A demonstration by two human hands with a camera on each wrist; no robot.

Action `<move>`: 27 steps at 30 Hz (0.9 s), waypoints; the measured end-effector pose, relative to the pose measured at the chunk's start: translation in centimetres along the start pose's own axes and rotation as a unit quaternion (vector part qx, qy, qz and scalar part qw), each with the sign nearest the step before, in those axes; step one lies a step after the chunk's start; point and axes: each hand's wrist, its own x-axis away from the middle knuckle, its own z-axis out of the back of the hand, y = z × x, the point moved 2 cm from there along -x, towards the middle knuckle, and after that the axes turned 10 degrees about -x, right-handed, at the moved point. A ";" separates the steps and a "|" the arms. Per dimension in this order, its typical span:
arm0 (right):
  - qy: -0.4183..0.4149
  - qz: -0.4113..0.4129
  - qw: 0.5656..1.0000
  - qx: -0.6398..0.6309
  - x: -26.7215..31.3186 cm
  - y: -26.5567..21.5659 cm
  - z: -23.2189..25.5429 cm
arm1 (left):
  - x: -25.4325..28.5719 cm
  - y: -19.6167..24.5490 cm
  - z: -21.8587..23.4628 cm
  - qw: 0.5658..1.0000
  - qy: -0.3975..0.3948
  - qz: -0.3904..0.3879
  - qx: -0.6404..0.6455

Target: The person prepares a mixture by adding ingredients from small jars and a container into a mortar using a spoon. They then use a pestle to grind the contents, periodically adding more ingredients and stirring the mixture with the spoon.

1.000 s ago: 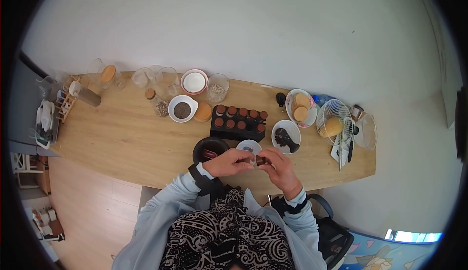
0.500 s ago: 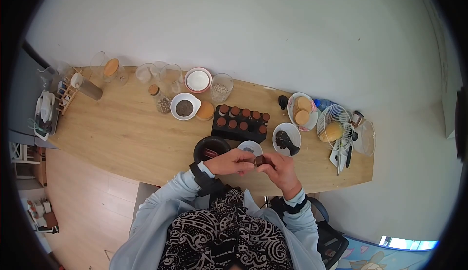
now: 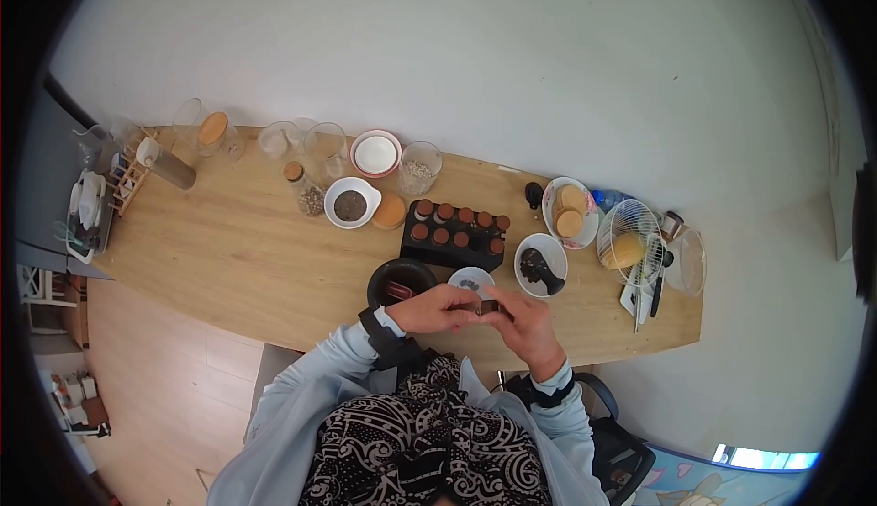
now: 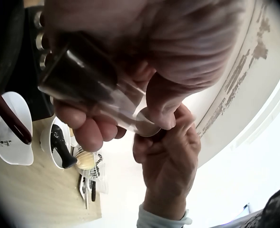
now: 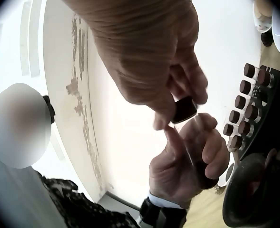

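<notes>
My left hand (image 3: pixel 434 310) grips a small clear glass jar (image 4: pixel 90 78) with dark contents at its base end. At the jar's mouth, the fingers and thumb of my right hand (image 3: pixel 523 323) pinch a dark brown cap (image 5: pixel 184 109). Both hands meet in front of my body, close over the table's near edge. Just beyond them sits a small white bowl (image 3: pixel 464 278) holding some greyish bits. Left of that stands a black bowl (image 3: pixel 375 283) with a dark red handle inside. A black rack (image 3: pixel 438 256) of several brown-capped jars is behind.
On the right, a white bowl (image 3: pixel 559 255) contains a black pestle-like tool (image 3: pixel 544 273). Farther right are a wire basket (image 3: pixel 630 209), a knife (image 3: pixel 657 296) and a flowered bowl (image 3: pixel 594 223). Glass containers and a white spouted bowl (image 3: pixel 373 197) line the back left.
My right fingers have shifted round the cap, and the hands have drawn slightly closer together. The jar stays in my left hand. The head view has moved a little.
</notes>
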 end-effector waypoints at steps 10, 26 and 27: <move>-0.004 -0.012 0.998 -0.069 -0.6 -1.2 -0.2 | 0.1 -0.5 0.6 1.000 0.001 0.007 -0.005; 0.052 -0.039 0.998 -0.020 1.3 1.5 -1.9 | -1.3 -1.4 -0.5 0.941 0.108 -0.059 -0.315; 0.067 -0.051 0.996 -0.042 1.4 1.7 -1.9 | -1.7 -1.4 -0.6 0.945 0.099 -0.045 -0.310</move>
